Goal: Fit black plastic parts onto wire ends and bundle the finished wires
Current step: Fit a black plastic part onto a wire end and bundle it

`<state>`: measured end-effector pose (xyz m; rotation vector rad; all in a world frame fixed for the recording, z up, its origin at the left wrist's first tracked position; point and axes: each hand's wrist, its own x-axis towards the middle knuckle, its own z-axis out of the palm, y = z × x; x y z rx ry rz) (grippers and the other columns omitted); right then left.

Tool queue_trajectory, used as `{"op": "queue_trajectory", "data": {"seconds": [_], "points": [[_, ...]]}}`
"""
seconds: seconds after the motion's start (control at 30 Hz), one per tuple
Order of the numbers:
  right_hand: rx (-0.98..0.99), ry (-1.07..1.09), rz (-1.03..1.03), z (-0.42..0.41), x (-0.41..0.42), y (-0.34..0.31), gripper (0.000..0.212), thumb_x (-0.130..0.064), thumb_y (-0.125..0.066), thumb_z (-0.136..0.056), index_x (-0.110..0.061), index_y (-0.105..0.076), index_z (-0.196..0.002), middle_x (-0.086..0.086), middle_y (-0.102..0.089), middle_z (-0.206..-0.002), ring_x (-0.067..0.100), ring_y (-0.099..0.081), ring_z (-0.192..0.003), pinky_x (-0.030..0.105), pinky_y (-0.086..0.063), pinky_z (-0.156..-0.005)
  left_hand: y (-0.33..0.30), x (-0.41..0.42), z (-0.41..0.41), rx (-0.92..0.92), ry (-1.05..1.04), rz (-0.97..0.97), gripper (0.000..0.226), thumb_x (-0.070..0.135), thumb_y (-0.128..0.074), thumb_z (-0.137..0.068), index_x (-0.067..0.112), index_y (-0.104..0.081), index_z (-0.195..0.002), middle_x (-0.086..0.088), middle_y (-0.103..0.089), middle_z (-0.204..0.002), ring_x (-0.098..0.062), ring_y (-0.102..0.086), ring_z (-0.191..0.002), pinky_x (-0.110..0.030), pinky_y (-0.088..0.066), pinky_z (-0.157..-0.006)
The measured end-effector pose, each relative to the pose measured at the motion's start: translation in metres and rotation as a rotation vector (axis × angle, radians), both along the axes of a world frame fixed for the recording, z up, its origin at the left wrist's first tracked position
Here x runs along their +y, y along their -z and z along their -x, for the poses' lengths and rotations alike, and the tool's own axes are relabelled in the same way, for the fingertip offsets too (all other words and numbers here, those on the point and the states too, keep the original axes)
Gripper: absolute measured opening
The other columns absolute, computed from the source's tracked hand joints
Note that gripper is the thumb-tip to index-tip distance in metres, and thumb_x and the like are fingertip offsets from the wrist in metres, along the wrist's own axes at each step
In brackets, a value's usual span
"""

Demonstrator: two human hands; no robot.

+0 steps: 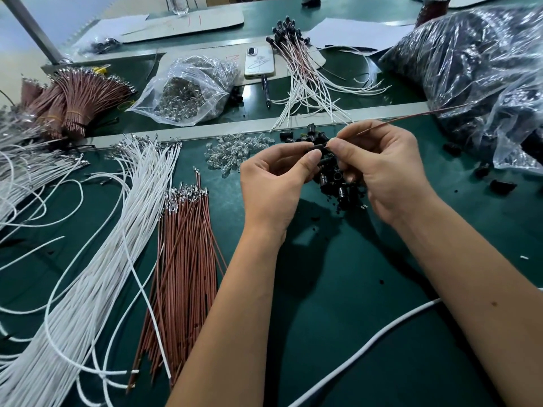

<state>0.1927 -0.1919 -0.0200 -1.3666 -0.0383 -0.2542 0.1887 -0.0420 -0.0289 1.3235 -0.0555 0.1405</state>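
Observation:
My left hand [276, 183] pinches a small black plastic part [319, 146] between thumb and fingers. My right hand [382, 168] pinches the end of a brown wire [417, 116] right at that part; the wire runs up and to the right. Under both hands lies a heap of loose black parts [335, 183]. Loose brown wires [182, 259] and white wires [97, 259] with metal terminals lie at the left. Finished wires with black parts fitted [296, 63] fan out at the back.
A bag of clear bulbs [188, 89], loose bulbs [232, 151], a phone [260, 61] and a pen [266, 89] lie behind. A large plastic bag of black parts [476, 71] fills the right. Bundled brown wires [73, 101] sit far left. A thick white cable [352, 356] crosses the near right.

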Motion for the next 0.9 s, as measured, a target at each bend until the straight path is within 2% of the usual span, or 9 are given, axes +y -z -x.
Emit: {"op": "queue_trajectory", "data": {"seconds": [0.13, 0.37, 0.6, 0.77, 0.9], "points": [[0.035, -0.034, -0.073, 0.000, 0.001, 0.000, 0.018, 0.002, -0.077, -0.086, -0.013, -0.068, -0.081, -0.001, -0.064, -0.062, 0.010, -0.053, -0.054, 0.021, -0.041, -0.045, -0.002, 0.000, 0.000, -0.044, 0.007, 0.048, 0.021, -0.006, -0.077, -0.082, -0.001, -0.074, -0.102, -0.015, -0.075, -0.083, -0.020, -0.071, -0.074, -0.024, -0.056, -0.071], [0.090, -0.086, -0.220, 0.000, 0.002, -0.001, 0.016, -0.011, -0.079, -0.073, -0.012, -0.067, -0.084, -0.003, -0.063, -0.064, 0.010, -0.053, -0.054, 0.019, -0.039, -0.045, -0.003, 0.000, 0.001, -0.079, -0.002, 0.011, 0.017, -0.004, -0.079, -0.082, -0.005, -0.074, -0.099, -0.014, -0.075, -0.078, -0.017, -0.069, -0.067, -0.023, -0.054, -0.065], [0.042, -0.037, -0.168, 0.001, 0.007, 0.002, 0.015, 0.000, -0.075, -0.085, -0.011, -0.065, -0.084, -0.003, -0.063, -0.062, 0.009, -0.052, -0.052, 0.020, -0.037, -0.044, -0.004, -0.002, 0.002, -0.049, -0.004, 0.044, 0.012, -0.003, -0.079, -0.081, 0.001, -0.075, -0.092, -0.010, -0.075, -0.078, -0.015, -0.068, -0.065, -0.021, -0.053, -0.061], [0.059, -0.045, -0.216, 0.002, 0.011, 0.002, 0.016, -0.013, -0.080, -0.074, -0.011, -0.066, -0.082, -0.001, -0.064, -0.064, 0.009, -0.052, -0.052, 0.020, -0.037, -0.042, -0.005, -0.003, 0.002, -0.005, 0.010, 0.084, 0.011, -0.001, -0.081, -0.080, 0.002, -0.075, -0.088, -0.010, -0.074, -0.075, -0.014, -0.066, -0.061, -0.020, -0.051, -0.059], [0.116, -0.064, -0.239, 0.001, 0.010, 0.000, 0.016, -0.018, -0.080, -0.072, -0.010, -0.070, -0.081, 0.002, -0.064, -0.064, 0.010, -0.052, -0.053, 0.018, -0.037, -0.042, -0.006, -0.003, 0.003, 0.048, 0.032, 0.094, 0.009, -0.003, -0.079, -0.081, 0.001, -0.074, -0.087, -0.010, -0.074, -0.075, -0.015, -0.066, -0.059, -0.020, -0.051, -0.057]]}}
